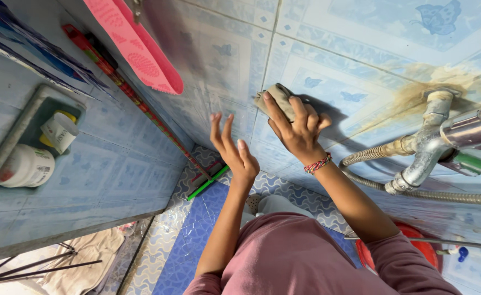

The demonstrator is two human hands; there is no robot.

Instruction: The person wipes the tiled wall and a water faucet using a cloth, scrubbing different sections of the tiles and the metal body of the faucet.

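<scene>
My right hand (295, 128) presses a beige scrub pad (276, 98) flat against the pale blue tiled wall (328, 60); a woven bracelet (317, 163) circles that wrist. My left hand (232, 150) hovers open just left of it, fingers spread, close to the wall and holding nothing. Brown rust stains (415, 90) spread on the tiles to the right of the pad.
A metal tap with a flexible hose (432, 147) juts from the wall at right. A red-handled squeegee (142, 104) leans in the corner. A pink mat (136, 46) hangs above. Containers sit in a wall niche (27, 158). A red basin (415, 248) is on the floor.
</scene>
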